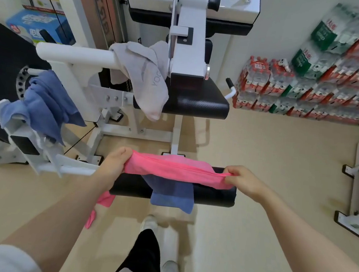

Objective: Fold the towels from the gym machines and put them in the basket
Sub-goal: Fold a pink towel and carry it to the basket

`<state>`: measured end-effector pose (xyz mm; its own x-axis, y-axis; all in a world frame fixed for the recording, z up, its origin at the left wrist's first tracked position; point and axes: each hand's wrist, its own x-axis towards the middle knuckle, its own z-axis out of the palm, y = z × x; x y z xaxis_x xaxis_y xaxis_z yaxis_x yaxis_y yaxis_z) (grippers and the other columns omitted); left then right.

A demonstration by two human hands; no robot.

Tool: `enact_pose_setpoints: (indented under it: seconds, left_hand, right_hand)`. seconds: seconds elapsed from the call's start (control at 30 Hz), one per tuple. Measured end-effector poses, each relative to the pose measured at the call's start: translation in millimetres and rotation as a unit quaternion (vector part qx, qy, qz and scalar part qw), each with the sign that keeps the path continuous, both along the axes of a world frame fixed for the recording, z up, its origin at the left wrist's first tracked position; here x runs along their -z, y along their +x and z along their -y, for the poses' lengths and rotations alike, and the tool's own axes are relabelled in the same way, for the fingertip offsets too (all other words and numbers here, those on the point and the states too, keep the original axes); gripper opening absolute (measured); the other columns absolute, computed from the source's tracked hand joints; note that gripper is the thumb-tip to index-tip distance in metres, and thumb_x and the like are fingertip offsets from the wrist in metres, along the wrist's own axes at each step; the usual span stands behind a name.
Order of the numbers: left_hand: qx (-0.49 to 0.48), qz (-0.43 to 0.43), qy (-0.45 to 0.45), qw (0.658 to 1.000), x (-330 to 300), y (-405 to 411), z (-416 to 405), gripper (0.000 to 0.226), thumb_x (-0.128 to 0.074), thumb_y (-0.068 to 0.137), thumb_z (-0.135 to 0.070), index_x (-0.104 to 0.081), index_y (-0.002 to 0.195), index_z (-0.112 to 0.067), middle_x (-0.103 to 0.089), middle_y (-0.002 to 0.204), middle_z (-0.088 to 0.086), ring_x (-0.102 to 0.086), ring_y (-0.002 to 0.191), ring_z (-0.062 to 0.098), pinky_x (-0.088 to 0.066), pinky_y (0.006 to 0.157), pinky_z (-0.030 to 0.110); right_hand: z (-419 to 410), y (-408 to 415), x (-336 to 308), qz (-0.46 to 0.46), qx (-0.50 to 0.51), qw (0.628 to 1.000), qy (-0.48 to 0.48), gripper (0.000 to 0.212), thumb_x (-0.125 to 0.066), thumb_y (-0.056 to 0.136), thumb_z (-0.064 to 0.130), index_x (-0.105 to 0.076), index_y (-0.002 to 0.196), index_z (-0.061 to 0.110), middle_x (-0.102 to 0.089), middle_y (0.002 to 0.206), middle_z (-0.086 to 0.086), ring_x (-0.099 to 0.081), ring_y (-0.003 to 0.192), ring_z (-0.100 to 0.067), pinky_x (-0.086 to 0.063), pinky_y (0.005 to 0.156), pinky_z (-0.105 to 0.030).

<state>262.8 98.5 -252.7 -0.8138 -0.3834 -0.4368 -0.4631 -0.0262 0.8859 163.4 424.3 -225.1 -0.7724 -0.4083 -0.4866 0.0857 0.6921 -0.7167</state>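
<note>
Two arms reach fwd, both hands gripping one pink towel [177,171]. Left hand [113,164] clutches its left end, fingers curled round the cloth; right hand [243,180] pinches the right end in a bunch. Towel is stretched taut, long axis running left-right, just above the black roller pad [214,196]. A blue towel [172,196] drapes over that pad, hanging down. Another pink piece [102,203] dangles below the left forearm. Further out: blue towel on lever [44,104] at left, grey towel [146,77] hung over the white bar [74,55] beside the black seat [199,102]. Water bottle packs [312,87] stacked at far right wall.
</note>
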Motion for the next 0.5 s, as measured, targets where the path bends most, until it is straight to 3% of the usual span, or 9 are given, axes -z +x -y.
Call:
enact_pose_setpoints:
  seconds: [0.07,0.2,0.33,0.4,0.5]
  left_hand:
    - [0.021,0.017,-0.022,0.999,5,11,-2,0.026,-0.046,0.094,-0.030,-0.059,0.074,-0.022,-0.057,0.085,0.007,-0.050,0.087,0.022,-0.042,0.086,0.042]
    - [0.070,0.045,-0.074,0.994,12,25,-12,0.026,-0.038,0.099,-0.026,-0.051,0.083,-0.010,-0.046,0.076,0.005,-0.041,0.072,0.016,-0.033,0.065,0.029]
    - [0.105,0.067,-0.040,0.991,21,30,-9,0.026,-0.036,0.100,-0.022,-0.045,0.079,-0.010,-0.039,0.060,0.006,-0.034,0.055,0.017,-0.027,0.051,0.029]
    - [0.091,0.084,-0.026,0.992,25,25,-1,0.026,-0.037,0.099,-0.022,-0.044,0.077,-0.011,-0.038,0.059,0.008,-0.033,0.054,0.019,-0.026,0.051,0.030]
    - [0.076,0.089,-0.053,0.992,34,9,7,0.028,-0.038,0.098,-0.029,-0.049,0.082,-0.008,-0.045,0.071,0.007,-0.042,0.067,0.021,-0.037,0.063,0.036]
  right_hand:
    - [-3,6,3,0.019,-0.018,1.000,0.005,0.006,-0.049,0.058,0.018,-0.044,0.058,0.015,-0.042,0.059,0.003,-0.038,0.060,-0.015,-0.027,0.057,-0.029]
    - [1,13,12,0.048,-0.047,0.997,0.033,0.012,-0.050,0.063,0.016,-0.041,0.054,0.017,-0.037,0.055,0.005,-0.034,0.054,-0.011,-0.026,0.053,-0.026]
    - [9,17,27,0.119,-0.064,0.989,0.052,0.014,-0.047,0.059,0.017,-0.036,0.050,0.019,-0.030,0.054,0.001,-0.026,0.052,-0.016,-0.020,0.050,-0.028]
    - [14,14,36,0.091,-0.048,0.992,0.066,0.019,-0.052,0.068,0.014,-0.039,0.054,0.017,-0.035,0.055,0.001,-0.031,0.053,-0.016,-0.023,0.049,-0.026]
    - [21,2,50,-0.017,0.009,0.997,0.069,0.016,-0.053,0.080,0.006,-0.052,0.065,0.011,-0.053,0.065,-0.002,-0.048,0.066,-0.019,-0.036,0.053,-0.024]
